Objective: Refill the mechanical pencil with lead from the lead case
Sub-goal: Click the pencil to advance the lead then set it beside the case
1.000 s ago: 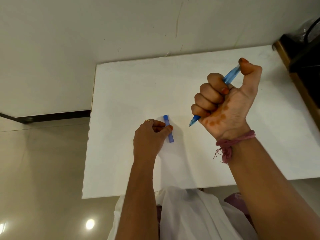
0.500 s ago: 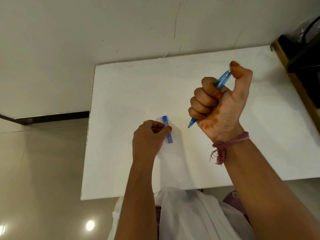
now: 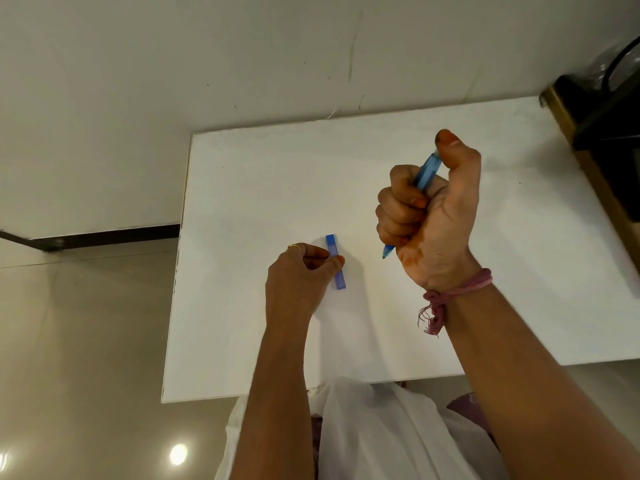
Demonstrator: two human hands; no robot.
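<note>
A blue mechanical pencil (image 3: 427, 169) is gripped in the fist of my right hand (image 3: 429, 213) above the white table (image 3: 249, 188). Its tip points down and to the left, and my thumb lies over its top end. A slim blue lead case (image 3: 335, 261) lies flat on the table to the left. My left hand (image 3: 298, 275) holds the case at its middle, thumb tip on its right edge and curled fingers on its left.
A dark object on a wooden surface (image 3: 602, 140) sits past the table's right edge. The wall (image 3: 242, 46) runs behind the table, the tiled floor (image 3: 86, 341) lies to the left, and white cloth (image 3: 374, 431) covers my lap at the front edge.
My right hand has drifted a little to the left and towards me with the pencil, which now stands steeper. My left hand stays on the lead case.
</note>
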